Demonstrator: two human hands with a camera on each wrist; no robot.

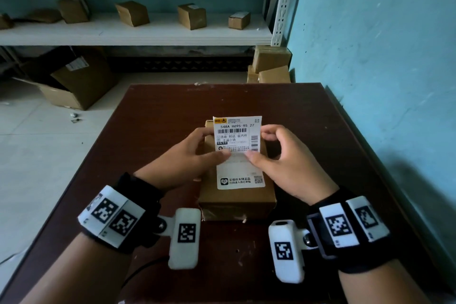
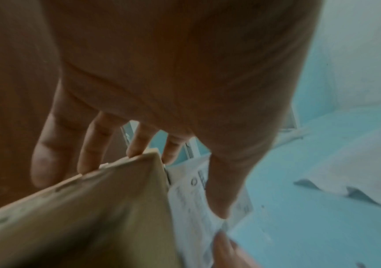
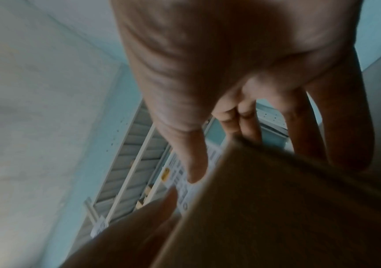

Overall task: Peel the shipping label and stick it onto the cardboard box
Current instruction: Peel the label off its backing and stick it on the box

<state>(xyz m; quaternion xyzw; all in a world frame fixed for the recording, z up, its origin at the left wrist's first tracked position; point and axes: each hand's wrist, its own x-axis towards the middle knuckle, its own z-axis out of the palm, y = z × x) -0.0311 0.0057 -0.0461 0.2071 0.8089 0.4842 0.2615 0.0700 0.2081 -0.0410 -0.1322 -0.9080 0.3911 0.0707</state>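
Observation:
A brown cardboard box [image 1: 237, 201] lies on the dark table [image 1: 160, 116]. A white shipping label [image 1: 238, 136] with barcodes lies along its top; the near end is flat on the box, and the far end reaches just past the box's far edge. My left hand [image 1: 216, 142] wraps its fingers round the box's far left side, with the thumb pressing the label's middle. My right hand [image 1: 257, 145] holds the label's right edge between curled index finger and thumb. The left wrist view shows the box [image 2: 93, 217], the label [image 2: 192, 208] and the thumb. The right wrist view shows the label [image 3: 180, 174] beside the box [image 3: 288, 208].
A teal wall [image 1: 370, 57] runs close along the table's right side. Behind the table, a white shelf [image 1: 133, 32] carries several small boxes. More boxes are stacked at the wall [image 1: 271, 64], and an open carton [image 1: 81, 84] lies on the pale floor at left.

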